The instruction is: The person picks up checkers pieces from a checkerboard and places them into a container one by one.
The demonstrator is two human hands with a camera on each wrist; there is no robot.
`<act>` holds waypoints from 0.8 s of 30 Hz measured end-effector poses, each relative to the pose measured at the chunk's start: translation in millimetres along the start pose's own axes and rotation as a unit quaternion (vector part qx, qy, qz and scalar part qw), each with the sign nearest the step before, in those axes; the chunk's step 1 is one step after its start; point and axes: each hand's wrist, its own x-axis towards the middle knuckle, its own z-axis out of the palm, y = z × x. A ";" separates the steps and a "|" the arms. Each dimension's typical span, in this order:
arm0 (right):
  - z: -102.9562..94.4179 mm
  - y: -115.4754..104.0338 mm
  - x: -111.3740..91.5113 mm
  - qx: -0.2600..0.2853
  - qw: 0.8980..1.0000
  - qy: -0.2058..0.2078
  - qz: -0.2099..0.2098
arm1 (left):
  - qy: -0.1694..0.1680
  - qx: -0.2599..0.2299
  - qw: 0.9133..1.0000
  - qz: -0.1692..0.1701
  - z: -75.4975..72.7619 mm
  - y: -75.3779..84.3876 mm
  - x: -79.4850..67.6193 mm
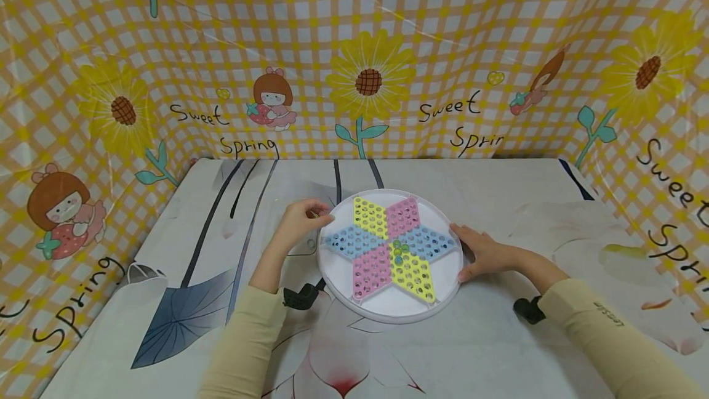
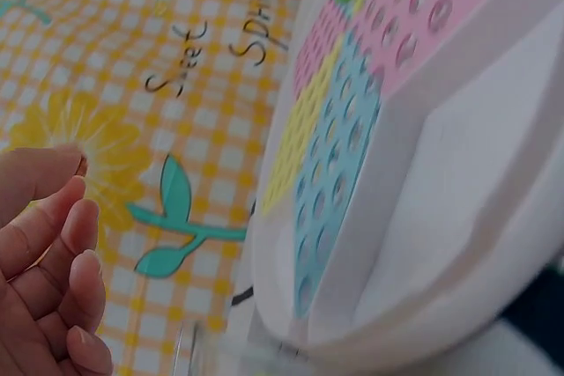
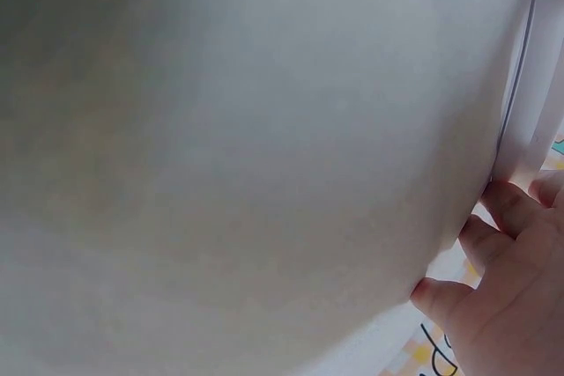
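Both hands flank the round board [image 1: 390,310]: right hand [image 1: 484,253] presses its rim with straight fingers; left hand [image 1: 301,219] hovers loosely curled, empty. Likely light, stiff plastic; loose marbles [image 1: 400,249] demand a level, 2-sided rim hold.

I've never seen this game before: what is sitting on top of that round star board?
On the round board, a few small green and yellow marbles sit near the star's centre. The other holes look empty. What lies beneath the board is covered. The left hand and right hand flank its rim.
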 end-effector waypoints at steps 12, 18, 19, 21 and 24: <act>-0.8 -2.9 -0.9 0.006 1.000 -0.002 0.007 | -0.107 0.007 0.993 0.047 48.9 25.6 10.3; 0.2 -1.7 0.9 0.004 1.000 -0.002 0.012 | -0.163 0.010 0.984 0.065 69.1 29.8 16.5; 0.5 -1.4 1.3 0.003 1.000 -0.002 0.013 | -0.168 0.010 0.984 0.065 72.0 30.2 17.3; 0.8 -0.6 1.6 0.002 1.000 -0.002 0.012 | -0.175 0.013 0.983 0.060 77.3 31.0 18.7; 1.0 0.5 1.6 0.003 1.000 -0.002 0.009 | -0.189 0.018 0.981 0.047 84.9 30.6 20.5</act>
